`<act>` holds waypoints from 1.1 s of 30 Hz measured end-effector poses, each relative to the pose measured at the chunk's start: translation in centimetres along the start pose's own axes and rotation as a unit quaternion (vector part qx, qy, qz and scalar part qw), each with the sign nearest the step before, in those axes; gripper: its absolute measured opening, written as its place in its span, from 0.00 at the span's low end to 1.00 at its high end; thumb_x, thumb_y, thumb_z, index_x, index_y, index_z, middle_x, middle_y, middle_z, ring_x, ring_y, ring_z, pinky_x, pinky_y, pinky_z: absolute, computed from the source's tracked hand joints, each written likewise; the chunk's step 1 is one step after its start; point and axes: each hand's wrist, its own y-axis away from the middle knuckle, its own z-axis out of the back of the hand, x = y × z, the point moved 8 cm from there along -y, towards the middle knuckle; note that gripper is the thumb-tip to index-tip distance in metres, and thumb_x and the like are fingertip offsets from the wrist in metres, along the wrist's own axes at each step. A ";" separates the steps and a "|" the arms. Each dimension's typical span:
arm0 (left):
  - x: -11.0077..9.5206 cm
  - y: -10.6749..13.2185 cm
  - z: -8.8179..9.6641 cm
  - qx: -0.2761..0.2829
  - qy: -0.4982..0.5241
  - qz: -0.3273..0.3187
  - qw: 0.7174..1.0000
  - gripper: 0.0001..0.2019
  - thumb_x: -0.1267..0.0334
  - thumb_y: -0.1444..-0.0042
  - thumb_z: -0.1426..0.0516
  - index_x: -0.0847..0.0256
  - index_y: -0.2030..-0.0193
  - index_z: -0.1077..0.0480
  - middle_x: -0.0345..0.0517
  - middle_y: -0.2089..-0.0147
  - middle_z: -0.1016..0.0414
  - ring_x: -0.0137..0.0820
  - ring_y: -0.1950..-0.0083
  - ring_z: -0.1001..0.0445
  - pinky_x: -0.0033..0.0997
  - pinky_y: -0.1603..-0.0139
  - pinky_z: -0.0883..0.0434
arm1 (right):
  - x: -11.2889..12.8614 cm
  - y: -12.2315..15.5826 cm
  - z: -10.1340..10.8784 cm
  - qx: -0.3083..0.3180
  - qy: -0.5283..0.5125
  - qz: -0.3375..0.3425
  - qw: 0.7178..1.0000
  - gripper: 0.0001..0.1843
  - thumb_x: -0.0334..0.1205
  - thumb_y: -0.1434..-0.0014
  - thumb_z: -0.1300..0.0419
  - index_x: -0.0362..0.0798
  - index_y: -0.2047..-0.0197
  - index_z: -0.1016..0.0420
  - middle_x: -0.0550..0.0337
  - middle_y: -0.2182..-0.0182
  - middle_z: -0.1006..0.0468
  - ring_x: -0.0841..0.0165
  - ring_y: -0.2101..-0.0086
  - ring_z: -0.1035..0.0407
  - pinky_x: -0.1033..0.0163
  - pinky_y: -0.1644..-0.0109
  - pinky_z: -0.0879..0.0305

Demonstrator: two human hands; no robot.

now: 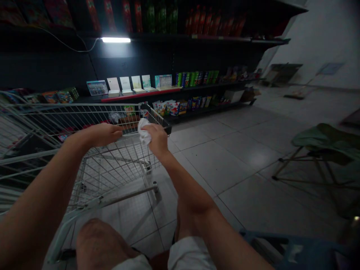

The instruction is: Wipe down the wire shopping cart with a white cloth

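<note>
A metal wire shopping cart (92, 116) stands in front of me on the tiled floor. My left hand (102, 134) is closed around the cart's top rail. My right hand (157, 139) is closed on a crumpled white cloth (144, 129) and presses it against the rail near the cart's dark corner (167, 129). My knees show at the bottom of the view.
Dark store shelves (168, 90) with boxes, books and bottles run along the back, lit by a tube lamp (116, 39). A green folding chair (323, 150) stands at the right. A blue plastic crate (295, 251) sits at the bottom right.
</note>
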 end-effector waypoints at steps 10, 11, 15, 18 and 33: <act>-1.2 -0.5 -2.8 0.028 -0.033 0.041 0.998 0.30 0.42 0.37 0.63 0.58 0.57 0.26 0.48 0.67 0.20 0.38 0.63 0.22 0.34 0.61 0.33 | -1.9 -0.8 -0.3 0.130 0.017 0.003 0.991 0.19 0.27 0.40 0.47 0.49 0.48 0.25 0.56 0.50 0.22 0.65 0.51 0.29 0.61 0.47 0.35; -1.1 -0.3 -2.8 0.030 -0.025 0.036 0.999 0.30 0.41 0.37 0.63 0.58 0.58 0.26 0.47 0.69 0.20 0.38 0.64 0.22 0.34 0.61 0.33 | -1.5 -0.9 -0.3 0.140 0.005 0.018 0.990 0.19 0.27 0.40 0.47 0.49 0.48 0.25 0.56 0.50 0.22 0.65 0.51 0.29 0.61 0.47 0.35; -0.8 0.9 -2.8 0.031 0.012 0.005 0.999 0.31 0.40 0.37 0.62 0.58 0.62 0.26 0.45 0.73 0.22 0.35 0.69 0.24 0.32 0.65 0.35 | -0.6 -1.7 0.8 0.190 -0.092 0.080 0.974 0.13 0.32 0.40 0.43 0.47 0.53 0.22 0.57 0.55 0.20 0.69 0.55 0.27 0.65 0.50 0.36; -0.1 2.3 -3.0 0.034 0.020 -0.005 0.999 0.31 0.38 0.37 0.61 0.58 0.62 0.25 0.44 0.74 0.23 0.35 0.71 0.24 0.32 0.66 0.35 | -2.7 -2.8 2.2 0.198 -0.102 0.053 0.973 0.11 0.33 0.42 0.42 0.43 0.58 0.21 0.56 0.59 0.19 0.70 0.59 0.28 0.66 0.55 0.38; 3.9 6.1 -3.9 0.082 0.134 0.037 0.987 0.31 0.34 0.41 0.56 0.59 0.69 0.25 0.48 0.71 0.22 0.36 0.70 0.23 0.33 0.65 0.28 | -1.9 -2.8 1.1 0.240 -0.195 0.021 0.951 0.12 0.31 0.47 0.45 0.44 0.60 0.23 0.60 0.66 0.22 0.73 0.66 0.31 0.69 0.62 0.39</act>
